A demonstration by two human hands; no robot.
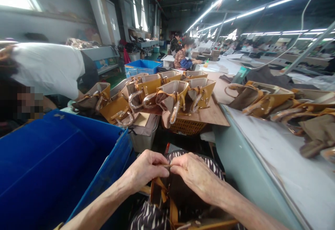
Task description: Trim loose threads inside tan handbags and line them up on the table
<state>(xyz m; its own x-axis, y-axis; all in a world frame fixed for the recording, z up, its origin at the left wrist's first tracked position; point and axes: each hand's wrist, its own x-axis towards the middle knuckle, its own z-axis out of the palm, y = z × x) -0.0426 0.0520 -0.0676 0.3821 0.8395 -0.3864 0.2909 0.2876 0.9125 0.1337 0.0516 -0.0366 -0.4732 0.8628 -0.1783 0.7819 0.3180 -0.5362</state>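
A brown handbag (183, 191) with tan leather trim lies on my lap, over black-and-white patterned cloth (150, 217). My left hand (149, 169) pinches a thin brown edge at the bag's far side between thumb and fingers. Close beside it, my right hand (192, 172) pinches the same edge, the two sets of fingertips nearly touching. A tan strap (173, 210) runs down the bag's front below my left hand. My fingers hide most of the piece they grip, and my right forearm covers part of the bag.
A large blue bin (104, 174) stands at my left, a pale green table side (251, 174) at my right. Ahead, several tan and brown bags (172, 94) sit on a board (220, 116); more bags (269, 99) lie on the right table. A person in white (49, 66) bends over at left.
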